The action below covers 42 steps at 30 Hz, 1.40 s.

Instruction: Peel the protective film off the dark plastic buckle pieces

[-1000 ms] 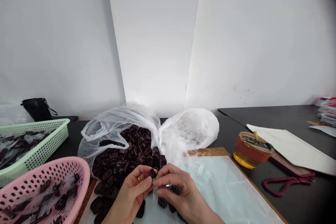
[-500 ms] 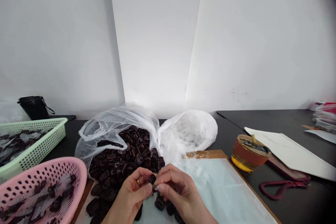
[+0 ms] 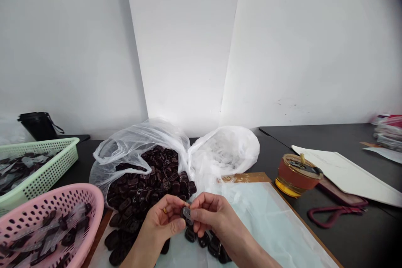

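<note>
I've got both hands together on one dark piece, near centre over the pale sheet. Left hand pinches it from the left, right hand from the right. Dark pile sits just beyond, spilling from the clear bag; white bag right of that. Pink basket near left, green basket farther back. Maroon-handled tool on the counter, right.
</note>
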Available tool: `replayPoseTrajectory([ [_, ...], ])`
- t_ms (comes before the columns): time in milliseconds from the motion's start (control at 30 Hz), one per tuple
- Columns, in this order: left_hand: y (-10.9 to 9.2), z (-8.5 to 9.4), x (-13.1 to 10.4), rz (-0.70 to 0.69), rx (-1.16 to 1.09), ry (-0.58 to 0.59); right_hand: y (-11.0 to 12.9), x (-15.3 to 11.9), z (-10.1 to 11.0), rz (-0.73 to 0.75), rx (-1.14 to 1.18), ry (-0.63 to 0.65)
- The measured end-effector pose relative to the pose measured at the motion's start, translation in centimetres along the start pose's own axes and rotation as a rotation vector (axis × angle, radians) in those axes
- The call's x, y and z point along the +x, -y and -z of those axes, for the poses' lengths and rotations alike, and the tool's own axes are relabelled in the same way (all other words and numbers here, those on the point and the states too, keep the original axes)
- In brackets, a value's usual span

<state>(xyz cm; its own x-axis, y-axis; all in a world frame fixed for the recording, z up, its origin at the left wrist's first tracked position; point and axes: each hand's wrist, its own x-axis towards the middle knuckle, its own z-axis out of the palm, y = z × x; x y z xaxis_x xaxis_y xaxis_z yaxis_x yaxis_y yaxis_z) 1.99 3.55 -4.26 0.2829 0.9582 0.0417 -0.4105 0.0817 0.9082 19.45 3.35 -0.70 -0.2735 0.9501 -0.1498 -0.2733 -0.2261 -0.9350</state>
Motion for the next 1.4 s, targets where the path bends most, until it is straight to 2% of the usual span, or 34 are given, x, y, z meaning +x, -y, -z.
replayPoseTrajectory([
  [167,0.1,-0.2,0.1,-0.020,0.015,-0.013,0.0,0.0,-0.1,-0.016,-0.042,-0.026],
  [333,0.0,-0.3,0.1,-0.014,0.023,-0.052,-0.4,0.1,-0.1,0.019,-0.057,-0.006],
  [667,-0.3,-0.7,-0.1,-0.030,0.087,-0.055,-1.4,0.7,0.2,0.079,-0.066,-0.039],
  [1400,-0.5,-0.9,-0.3,-0.022,0.173,-0.070,-0.9,0.4,0.0,0.089,-0.075,-0.024],
])
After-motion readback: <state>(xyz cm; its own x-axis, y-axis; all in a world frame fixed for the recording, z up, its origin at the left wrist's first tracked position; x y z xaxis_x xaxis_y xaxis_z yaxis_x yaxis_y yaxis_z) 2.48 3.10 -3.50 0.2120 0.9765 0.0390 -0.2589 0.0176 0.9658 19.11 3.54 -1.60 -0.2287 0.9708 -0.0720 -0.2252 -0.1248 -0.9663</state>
